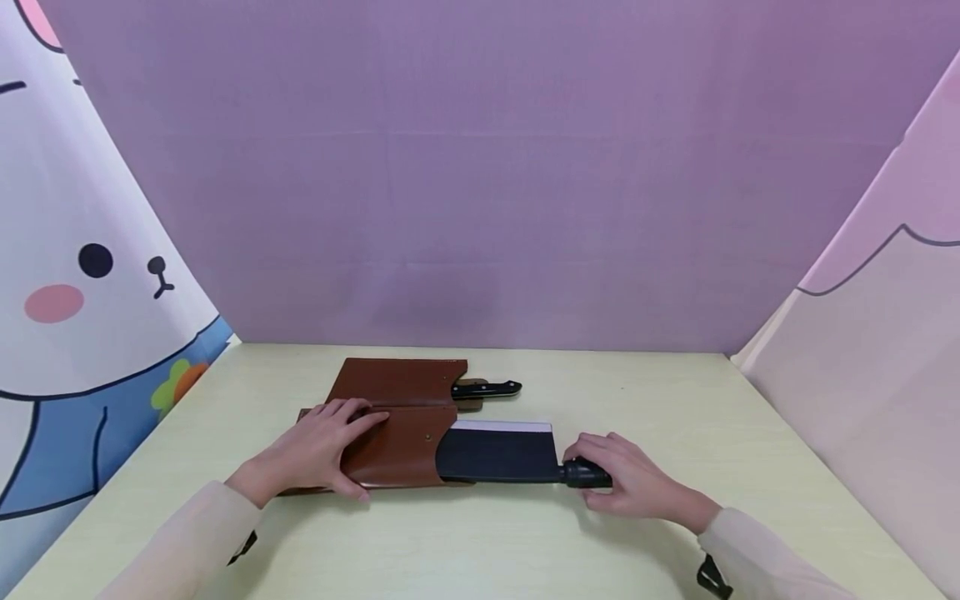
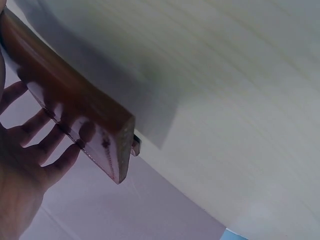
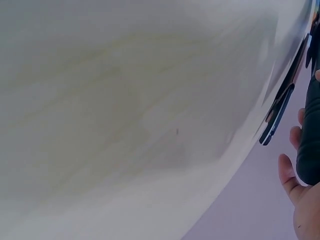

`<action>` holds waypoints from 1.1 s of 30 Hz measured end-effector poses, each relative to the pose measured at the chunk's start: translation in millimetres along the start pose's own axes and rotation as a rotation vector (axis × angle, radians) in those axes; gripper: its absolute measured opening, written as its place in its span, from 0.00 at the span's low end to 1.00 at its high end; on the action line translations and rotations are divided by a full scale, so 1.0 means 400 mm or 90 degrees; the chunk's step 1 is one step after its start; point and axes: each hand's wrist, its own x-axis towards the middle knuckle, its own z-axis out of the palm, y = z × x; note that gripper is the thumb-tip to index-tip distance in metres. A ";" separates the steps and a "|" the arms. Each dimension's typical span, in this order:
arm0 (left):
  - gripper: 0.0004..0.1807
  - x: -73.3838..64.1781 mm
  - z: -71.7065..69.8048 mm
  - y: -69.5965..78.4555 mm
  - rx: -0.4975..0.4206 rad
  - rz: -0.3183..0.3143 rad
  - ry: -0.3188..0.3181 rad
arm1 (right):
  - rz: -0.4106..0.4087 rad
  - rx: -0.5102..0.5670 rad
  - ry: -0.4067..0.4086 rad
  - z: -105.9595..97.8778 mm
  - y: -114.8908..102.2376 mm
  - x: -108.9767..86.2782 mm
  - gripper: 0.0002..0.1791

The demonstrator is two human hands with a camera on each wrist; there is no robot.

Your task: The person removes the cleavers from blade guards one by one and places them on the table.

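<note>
A brown leather knife case (image 1: pixel 401 458) lies unfolded on the table, with a far panel and a near panel side by side. My left hand (image 1: pixel 315 450) holds the near panel, fingers spread over its top and thumb at the front edge. Out of that panel's right end sticks a cleaver (image 1: pixel 498 454) with a black blade and a pale edge; the rest of the blade is hidden inside. Curled round the cleaver's black handle is my right hand (image 1: pixel 630 479). A smaller knife (image 1: pixel 487 389) shows its riveted black handle from the far panel.
The pale wooden table (image 1: pixel 637 383) spreads around the case. Behind it stands a purple backdrop (image 1: pixel 487 183). Printed cloth (image 1: pixel 82 350) with a cartoon animal hangs at the left, and a pink and white sheet (image 1: pixel 885 350) at the right.
</note>
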 end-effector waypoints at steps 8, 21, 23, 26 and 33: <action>0.60 0.002 0.003 -0.004 0.001 0.002 -0.001 | 0.010 -0.003 -0.007 -0.008 0.007 -0.009 0.23; 0.59 -0.003 0.004 -0.008 0.006 0.006 -0.002 | 0.008 0.004 -0.002 -0.015 0.009 -0.020 0.24; 0.59 -0.004 0.003 -0.009 0.005 0.006 0.001 | 0.008 0.003 -0.001 -0.017 0.010 -0.023 0.24; 0.59 -0.005 0.002 -0.011 0.008 0.005 0.002 | 0.009 -0.001 0.000 -0.020 0.014 -0.027 0.24; 0.60 -0.008 0.005 -0.014 0.011 0.005 0.008 | 0.017 -0.009 -0.002 -0.027 0.020 -0.038 0.25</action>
